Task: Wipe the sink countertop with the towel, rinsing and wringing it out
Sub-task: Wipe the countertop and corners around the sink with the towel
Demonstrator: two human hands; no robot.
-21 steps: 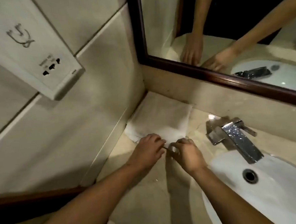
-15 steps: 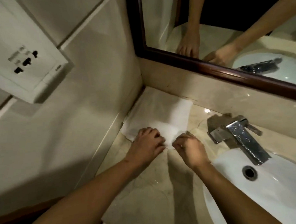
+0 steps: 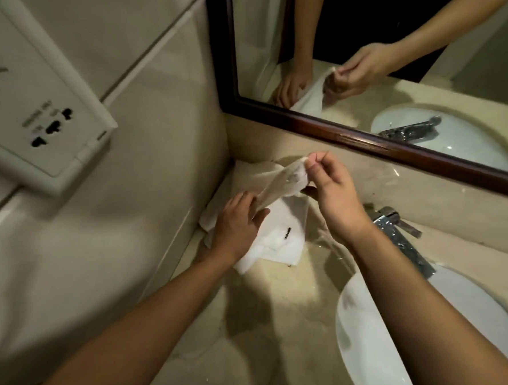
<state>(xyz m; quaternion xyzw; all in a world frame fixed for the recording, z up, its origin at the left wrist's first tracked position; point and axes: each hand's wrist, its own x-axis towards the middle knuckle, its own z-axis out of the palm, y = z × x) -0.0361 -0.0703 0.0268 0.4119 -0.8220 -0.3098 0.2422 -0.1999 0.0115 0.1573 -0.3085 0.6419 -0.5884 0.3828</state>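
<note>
A white towel (image 3: 282,235) lies in the back left corner of the beige marble countertop (image 3: 271,304). My right hand (image 3: 330,190) pinches one edge of the towel and holds it lifted off the counter. My left hand (image 3: 236,223) grips the same raised fold lower down, with its palm over the part of the towel that still lies flat. A small dark label shows on the flat part. The white sink basin (image 3: 372,342) is at the lower right, partly behind my right forearm.
A chrome faucet (image 3: 398,234) stands behind the basin, right of my right wrist. A dark-framed mirror (image 3: 347,136) runs along the back wall. A white socket panel (image 3: 43,116) juts from the left wall above the counter.
The towel lay flat with both hands at its near edge. Now my right hand has pulled that edge up and back, and my left hand holds the raised fold.
</note>
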